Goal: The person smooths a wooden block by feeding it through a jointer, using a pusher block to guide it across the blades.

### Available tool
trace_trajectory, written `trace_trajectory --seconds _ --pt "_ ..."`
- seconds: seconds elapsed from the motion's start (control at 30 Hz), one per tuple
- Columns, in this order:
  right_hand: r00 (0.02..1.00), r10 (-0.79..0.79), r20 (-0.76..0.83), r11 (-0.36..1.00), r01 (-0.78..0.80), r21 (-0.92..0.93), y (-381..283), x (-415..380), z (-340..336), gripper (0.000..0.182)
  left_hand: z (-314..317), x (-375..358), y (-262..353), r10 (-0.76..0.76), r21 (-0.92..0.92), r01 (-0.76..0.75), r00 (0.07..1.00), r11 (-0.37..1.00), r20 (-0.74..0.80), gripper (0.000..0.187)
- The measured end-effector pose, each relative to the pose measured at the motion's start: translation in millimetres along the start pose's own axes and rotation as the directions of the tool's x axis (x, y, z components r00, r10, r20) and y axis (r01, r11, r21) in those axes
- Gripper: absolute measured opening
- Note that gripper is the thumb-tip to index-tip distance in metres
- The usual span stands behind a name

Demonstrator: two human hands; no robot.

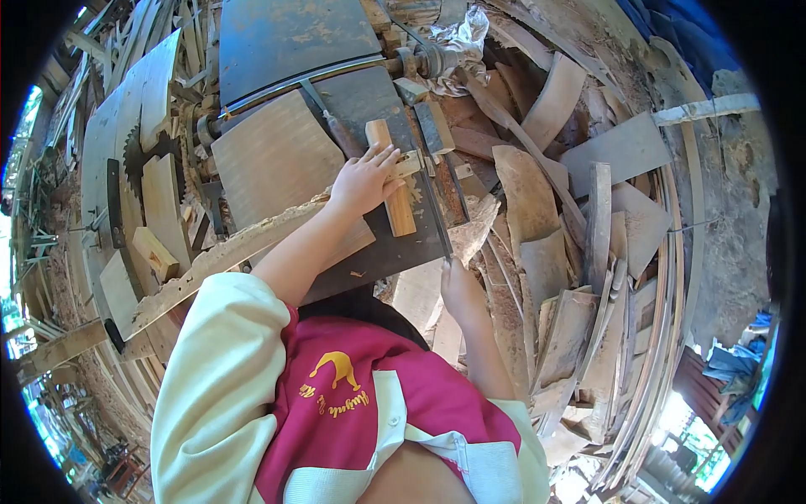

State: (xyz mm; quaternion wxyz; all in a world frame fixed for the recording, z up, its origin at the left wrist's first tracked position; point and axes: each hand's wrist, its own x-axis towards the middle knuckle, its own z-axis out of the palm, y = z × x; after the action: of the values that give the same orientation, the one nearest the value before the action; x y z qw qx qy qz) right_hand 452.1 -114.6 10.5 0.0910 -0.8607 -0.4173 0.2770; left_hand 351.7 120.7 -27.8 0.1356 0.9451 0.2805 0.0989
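Note:
My left hand [366, 181] lies over a pale wooden block [400, 212], its fingers bent across the block and onto a short crosspiece [409, 165] beside it. The block rests on a dark flat tabletop [340, 273]. At the table's right edge my right hand [462, 290] is closed round the near end of a thin dark strip [436, 210], which runs away along that edge. What the strip is, I cannot tell. A chisel-like tool with a worn handle [342, 134] lies just beyond my left hand, beside a wide wooden board [273, 155].
A blue-grey metal plate [298, 34] lies beyond the table. To the left stand a toothed circular blade [133, 160] and a long rough-edged plank [222, 260]. Curved wood offcuts [525, 193] pile up on the right, near a crumpled silvery sheet [462, 38].

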Motion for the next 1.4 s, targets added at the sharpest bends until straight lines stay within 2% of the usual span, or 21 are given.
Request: trace_trajectory --seconds 0.07,0.17,0.23,0.37,0.47,0.57,0.73,0.83,0.93,1.0,1.03,1.1,1.17,1.33,1.4 --pt "0.999 0.034 0.028 0.999 -0.034 -0.019 -1.6 -4.3 -7.5 0.027 -4.0 0.4 0.9 -0.003 -0.012 0.003 1.0 1.0 0.011 0.057" --pt "1.0 -0.009 0.019 1.0 0.009 -0.03 -10.7 20.1 -13.9 0.027 -7.9 -0.6 0.9 -0.017 -0.061 0.019 0.999 0.998 0.041 0.06" --pt "0.995 -0.093 -0.036 0.996 0.092 -0.008 -23.0 54.3 -13.5 0.026 -6.5 -1.3 0.5 -0.008 -0.038 0.009 1.0 0.999 0.018 0.062" --pt "0.988 -0.126 -0.094 0.992 0.126 -0.007 -47.7 125.3 -2.7 0.028 -5.7 1.2 -1.3 0.01 0.017 -0.011 1.0 1.0 0.003 0.06" --pt "0.981 -0.082 -0.177 0.997 0.083 -0.002 -57.8 137.3 10.1 0.028 -5.8 5.5 -6.5 -0.027 0.011 0.027 1.0 1.0 -0.007 0.057" --pt "0.974 -0.104 -0.202 0.994 0.11 0.015 -54.1 132.5 13.6 0.027 -4.4 6.9 -9.8 -0.04 -0.077 0.041 0.999 0.996 0.025 0.056" --pt "0.979 -0.112 -0.17 0.994 0.113 -0.006 -35.4 95.0 10.8 0.027 -1.7 5.8 -7.4 -0.016 0.094 0.017 1.0 0.995 -0.018 0.054" --pt "0.991 -0.106 -0.08 0.994 0.103 -0.035 -10.5 46.2 7.9 0.027 -3.8 6.4 -7.1 -0.018 0.091 0.019 1.0 0.996 -0.006 0.054" --pt "0.998 -0.063 -0.027 0.994 0.06 -0.09 -1.3 7.7 -10.2 0.026 2.5 6.4 -10.2 -0.028 0.002 0.028 1.0 1.0 -0.012 0.054" --pt "0.992 0.091 0.091 0.989 -0.079 -0.123 -11.5 -6.4 -30.8 0.03 2.7 5.3 -9.4 -0.035 -0.005 0.035 0.999 0.999 -0.015 0.054" --pt "0.991 0.091 0.094 0.989 -0.079 -0.125 -11.8 -4.8 -30.2 0.03 1.4 5.3 -9.1 -0.034 -0.008 0.034 0.999 0.999 -0.025 0.054" --pt "0.999 -0.01 0.044 0.987 0.017 -0.163 -13.2 9.7 -30.0 0.028 -3.1 4.5 -7.6 -0.026 0.026 0.026 1.0 0.999 -0.014 0.054" --pt "0.999 -0.036 0.025 0.991 0.039 -0.131 -24.1 36.0 -28.4 0.029 -4.5 5.1 -8.0 -0.022 0.063 0.023 1.0 0.998 -0.007 0.054" --pt "0.995 -0.091 -0.039 0.992 0.087 -0.089 -53.2 119.9 -13.6 0.031 0.6 5.9 -10.1 -0.029 -0.102 0.029 1.0 0.994 0.003 0.054" --pt "0.993 -0.101 -0.069 0.993 0.096 -0.073 -58.6 140.7 -7.3 0.032 -0.1 6.1 -9.5 -0.036 -0.102 0.037 0.999 0.994 0.011 0.054"
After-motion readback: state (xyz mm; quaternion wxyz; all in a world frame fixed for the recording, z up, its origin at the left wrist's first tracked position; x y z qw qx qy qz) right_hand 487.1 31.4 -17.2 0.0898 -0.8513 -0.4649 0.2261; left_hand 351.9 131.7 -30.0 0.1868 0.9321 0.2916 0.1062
